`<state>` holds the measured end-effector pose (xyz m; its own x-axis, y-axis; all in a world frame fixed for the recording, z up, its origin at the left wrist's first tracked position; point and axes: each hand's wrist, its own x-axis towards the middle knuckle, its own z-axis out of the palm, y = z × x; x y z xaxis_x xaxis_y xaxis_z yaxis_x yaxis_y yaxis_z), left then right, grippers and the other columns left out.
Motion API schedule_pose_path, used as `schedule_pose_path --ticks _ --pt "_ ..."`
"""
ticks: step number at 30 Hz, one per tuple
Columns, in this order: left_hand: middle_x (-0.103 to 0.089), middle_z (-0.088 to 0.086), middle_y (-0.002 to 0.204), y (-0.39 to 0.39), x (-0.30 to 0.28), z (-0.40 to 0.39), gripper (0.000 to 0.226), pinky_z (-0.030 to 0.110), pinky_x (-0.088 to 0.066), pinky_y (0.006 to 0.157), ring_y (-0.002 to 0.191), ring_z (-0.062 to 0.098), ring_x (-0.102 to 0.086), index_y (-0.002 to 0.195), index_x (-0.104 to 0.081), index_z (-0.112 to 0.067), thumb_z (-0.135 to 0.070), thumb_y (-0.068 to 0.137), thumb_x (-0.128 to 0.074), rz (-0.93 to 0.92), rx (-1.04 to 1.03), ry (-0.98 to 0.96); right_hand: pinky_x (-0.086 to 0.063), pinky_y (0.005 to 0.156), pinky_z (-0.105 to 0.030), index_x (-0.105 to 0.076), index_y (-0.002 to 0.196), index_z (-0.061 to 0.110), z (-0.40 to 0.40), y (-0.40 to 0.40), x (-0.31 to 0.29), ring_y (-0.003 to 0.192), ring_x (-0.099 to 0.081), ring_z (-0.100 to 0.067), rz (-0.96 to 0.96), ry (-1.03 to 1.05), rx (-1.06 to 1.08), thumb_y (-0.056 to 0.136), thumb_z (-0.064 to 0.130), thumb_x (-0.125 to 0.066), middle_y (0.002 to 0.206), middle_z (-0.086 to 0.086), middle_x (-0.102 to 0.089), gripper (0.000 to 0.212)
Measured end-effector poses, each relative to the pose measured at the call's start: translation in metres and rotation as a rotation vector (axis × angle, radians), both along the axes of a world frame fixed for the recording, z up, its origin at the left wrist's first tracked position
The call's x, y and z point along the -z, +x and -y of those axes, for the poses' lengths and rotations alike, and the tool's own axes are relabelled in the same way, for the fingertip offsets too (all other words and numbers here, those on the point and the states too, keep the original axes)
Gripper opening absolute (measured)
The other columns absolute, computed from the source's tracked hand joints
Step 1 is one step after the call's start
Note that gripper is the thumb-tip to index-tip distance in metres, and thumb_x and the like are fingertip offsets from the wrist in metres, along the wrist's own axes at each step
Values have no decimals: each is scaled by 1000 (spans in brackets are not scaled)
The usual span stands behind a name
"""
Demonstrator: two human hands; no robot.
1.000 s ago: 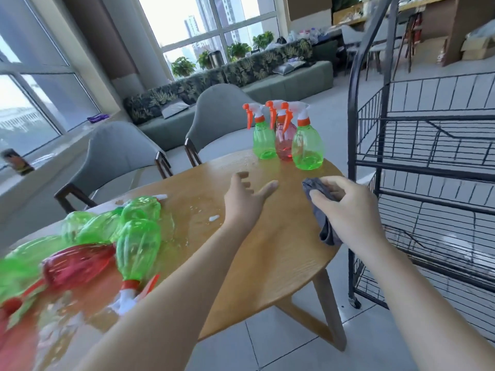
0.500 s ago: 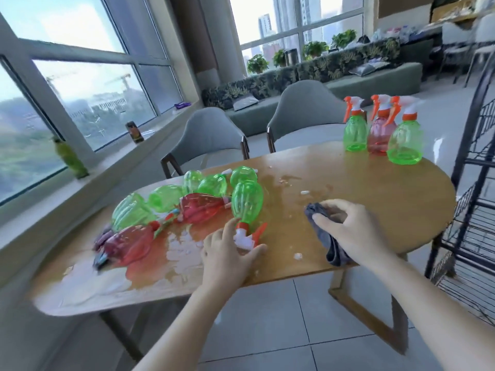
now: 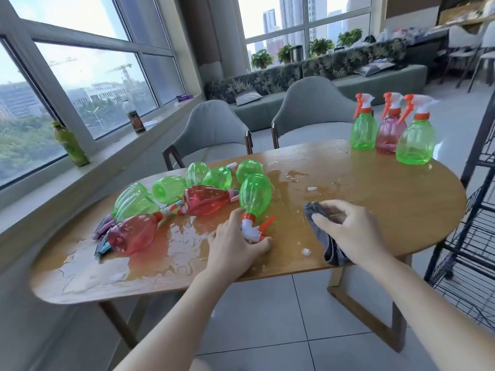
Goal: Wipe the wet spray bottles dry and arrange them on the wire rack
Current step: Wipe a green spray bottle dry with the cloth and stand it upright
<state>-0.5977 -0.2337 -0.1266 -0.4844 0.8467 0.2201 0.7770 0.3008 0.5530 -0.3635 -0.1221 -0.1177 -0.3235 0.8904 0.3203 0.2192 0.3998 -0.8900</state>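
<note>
At frame centre, the left hand closes its grip on the sprayer head of a lying green bottle on the wet table; the right hand clutches a grey cloth beside it.

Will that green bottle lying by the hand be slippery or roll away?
Probably slippery: the green spray bottle lies in puddled water on the table. Its round body might roll sideways. It looks empty, so likely light; the left hand grips its nozzle.
</note>
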Motion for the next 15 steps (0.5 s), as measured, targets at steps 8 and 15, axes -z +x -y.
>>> schedule_pose_path --ticks 8,15 --pt "-56 -4 123 -2 -37 6 73 13 -48 89 112 12 -59 131 -56 -20 -43 73 -95 -50 90 373 -45 59 -4 -77 101 26 1 10 -1 79 -66 11 -12 12 23 89 25 -79 85 15 -76 12" --pt "-65 1 114 4 -85 -10 46 8 -51 79 100 7 -67 113 -60 -22 -37 82 -91 -30 151 457 -48 62 -6 -77 98 30 3 9 -4 80 -68 8 -42 28 14 88 26 -80 84 19 -76 11"
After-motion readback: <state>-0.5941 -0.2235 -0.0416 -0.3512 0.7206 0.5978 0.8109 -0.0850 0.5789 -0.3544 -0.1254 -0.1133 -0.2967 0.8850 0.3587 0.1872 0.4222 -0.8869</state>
